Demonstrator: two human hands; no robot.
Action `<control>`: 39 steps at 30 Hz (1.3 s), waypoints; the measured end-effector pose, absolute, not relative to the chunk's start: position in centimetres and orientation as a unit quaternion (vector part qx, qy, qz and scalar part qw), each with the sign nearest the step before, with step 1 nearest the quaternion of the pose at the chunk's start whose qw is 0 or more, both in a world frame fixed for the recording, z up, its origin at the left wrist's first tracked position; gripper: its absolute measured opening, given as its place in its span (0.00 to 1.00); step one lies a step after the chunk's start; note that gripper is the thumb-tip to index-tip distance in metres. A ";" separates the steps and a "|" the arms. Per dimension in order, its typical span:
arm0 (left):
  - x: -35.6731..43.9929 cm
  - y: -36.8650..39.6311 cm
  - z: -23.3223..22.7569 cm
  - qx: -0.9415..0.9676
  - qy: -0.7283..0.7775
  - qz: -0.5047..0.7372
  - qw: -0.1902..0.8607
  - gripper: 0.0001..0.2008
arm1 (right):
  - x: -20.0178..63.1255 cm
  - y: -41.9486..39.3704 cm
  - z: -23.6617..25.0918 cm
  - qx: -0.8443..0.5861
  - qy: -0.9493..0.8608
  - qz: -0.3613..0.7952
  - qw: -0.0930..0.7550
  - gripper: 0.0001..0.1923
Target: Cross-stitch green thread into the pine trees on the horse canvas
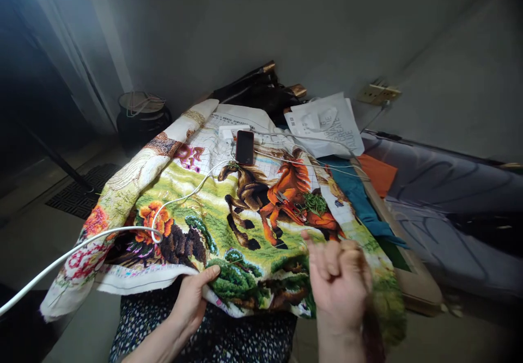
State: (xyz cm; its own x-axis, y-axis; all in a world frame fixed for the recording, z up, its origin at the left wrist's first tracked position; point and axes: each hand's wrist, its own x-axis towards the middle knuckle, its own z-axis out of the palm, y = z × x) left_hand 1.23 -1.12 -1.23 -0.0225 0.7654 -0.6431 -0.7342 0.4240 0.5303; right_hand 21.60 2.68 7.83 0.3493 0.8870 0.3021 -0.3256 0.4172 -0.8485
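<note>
Left hand (192,297): grip closed on the near edge of the embroidered cloth (229,216), thumb on top, fingers tucked under the hem. Cloth is a big cross-stitch with running horses and flowers, spread over the lap and up across the counter (412,281) beyond the hand.

Right hand (339,281): raised above the cloth's near right part, fingers curled loosely in, palm toward the camera, blurred. Can't tell whether that grip pinches anything; a needle or thread would be too small to see here.

Just beyond the right hand, on the orange horse: small scissors (291,206) lying flat, with a tangle of green thread (314,203) touching beside them.

Farther out from both hands, at the cloth's far end: a dark phone (244,147) lying flat, next to a white charger block (227,132). A white cable (81,246) runs from there across the cloth, loops left of the left hand and exits the frame at lower left.

Right of the right hand, partly under the cloth: teal fabric (355,194) and orange fabric (378,173). Far right-back: printed white bag (327,123). Wall socket (378,94) on the wall behind it.
</note>
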 end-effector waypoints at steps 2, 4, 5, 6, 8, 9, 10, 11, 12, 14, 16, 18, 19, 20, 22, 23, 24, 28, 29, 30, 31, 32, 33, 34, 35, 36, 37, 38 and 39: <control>1.3 -1.1 -1.1 0.017 0.475 0.533 0.700 0.15 | 20.9 2.6 6.7 -0.412 -0.478 0.410 0.658 0.10; 1.3 -1.1 -0.9 0.016 0.478 0.528 0.702 0.14 | 19.4 2.2 5.2 -0.451 -0.579 0.441 0.516 0.08; 1.3 -1.1 -0.8 0.017 0.479 0.527 0.702 0.13 | 18.6 2.0 4.5 -0.456 -0.635 0.445 0.437 0.07; 1.2 -1.1 -0.7 0.020 0.479 0.527 0.702 0.13 | 17.8 1.8 3.9 -0.455 -0.689 0.430 0.367 0.07; 1.2 -1.1 -0.7 0.027 0.478 0.530 0.700 0.12 | 16.6 1.7 3.3 -0.451 -0.767 0.362 0.278 0.10; 1.2 -1.1 -0.7 0.029 0.477 0.533 0.699 0.12 | 16.3 1.6 3.2 -0.454 -0.786 0.328 0.261 0.12; 1.2 -1.1 -0.7 0.030 0.476 0.535 0.697 0.12 | 16.0 1.6 3.1 -0.460 -0.794 0.306 0.255 0.14; 1.2 -1.1 -0.8 0.028 0.477 0.536 0.696 0.12 | 15.9 1.7 3.1 -0.465 -0.795 0.296 0.253 0.15; 1.2 -1.1 -0.8 0.028 0.477 0.536 0.696 0.12 | 15.9 1.7 3.1 -0.469 -0.793 0.296 0.251 0.15; 1.3 -1.1 -0.9 0.029 0.477 0.535 0.697 0.12 | 16.0 1.8 3.1 -0.470 -0.793 0.300 0.245 0.16; 1.3 -1.1 -1.0 0.032 0.476 0.535 0.697 0.12 | 16.0 1.9 3.1 -0.472 -0.794 0.298 0.240 0.16; 1.3 -1.0 -0.9 0.032 0.474 0.536 0.698 0.11 | 16.1 1.9 3.0 -0.476 -0.795 0.295 0.234 0.15; 1.3 -1.0 -0.9 0.030 0.473 0.536 0.699 0.11 | 16.0 1.9 2.9 -0.478 -0.796 0.293 0.231 0.15; 1.3 -1.0 -0.9 0.027 0.473 0.535 0.700 0.11 | 16.0 1.9 2.9 -0.479 -0.797 0.288 0.228 0.15; 1.3 -1.0 -0.8 0.025 0.470 0.534 0.702 0.11 | 15.9 1.8 2.8 -0.478 -0.804 0.274 0.223 0.15; 1.3 -1.1 -0.8 0.026 0.468 0.534 0.703 0.10 | 15.9 1.8 2.8 -0.476 -0.809 0.264 0.221 0.15; 1.3 -1.1 -0.8 0.027 0.467 0.535 0.703 0.10 | 15.8 1.8 2.8 -0.473 -0.816 0.253 0.216 0.15; 1.2 -1.1 -0.9 0.028 0.462 0.537 0.705 0.10 | 15.5 1.9 3.4 -0.459 -0.857 0.183 0.146 0.11; 1.2 -1.1 -0.9 0.029 0.462 0.538 0.705 0.11 | 15.4 2.1 3.6 -0.453 -0.869 0.160 0.117 0.11; 1.2 -1.1 -0.9 0.032 0.461 0.540 0.703 0.11 | 15.4 2.3 3.9 -0.445 -0.880 0.140 0.088 0.10; 1.2 -1.1 -0.9 0.035 0.461 0.542 0.702 0.11 | 15.4 2.6 4.2 -0.436 -0.889 0.124 0.062 0.09; 1.2 -1.1 -1.0 0.037 0.463 0.543 0.699 0.12 | 15.4 3.0 4.5 -0.425 -0.897 0.115 0.040 0.09; 1.2 -1.0 -1.0 0.039 0.467 0.543 0.697 0.12 | 15.4 3.4 4.7 -0.411 -0.905 0.109 0.023 0.09; 1.2 -1.0 -1.0 0.041 0.472 0.542 0.695 0.13 | 15.5 3.9 4.9 -0.396 -0.912 0.105 0.012 0.09; 1.2 -1.0 -1.0 0.042 0.477 0.540 0.693 0.13 | 15.6 4.4 5.1 -0.378 -0.920 0.101 0.007 0.09; 1.2 -1.0 -1.0 0.043 0.481 0.539 0.690 0.14 | 15.7 5.0 5.2 -0.359 -0.928 0.098 0.009 0.08; 1.2 -0.9 -1.0 0.044 0.484 0.540 0.687 0.14 | 15.8 5.5 5.3 -0.340 -0.935 0.097 0.017 0.08; 1.2 -0.9 -1.0 0.045 0.485 0.543 0.684 0.14 | 15.9 6.0 5.3 -0.320 -0.942 0.099 0.028 0.08; 1.3 -0.9 -1.1 0.046 0.484 0.545 0.683 0.14 | 16.0 6.6 5.2 -0.302 -0.947 0.104 0.040 0.09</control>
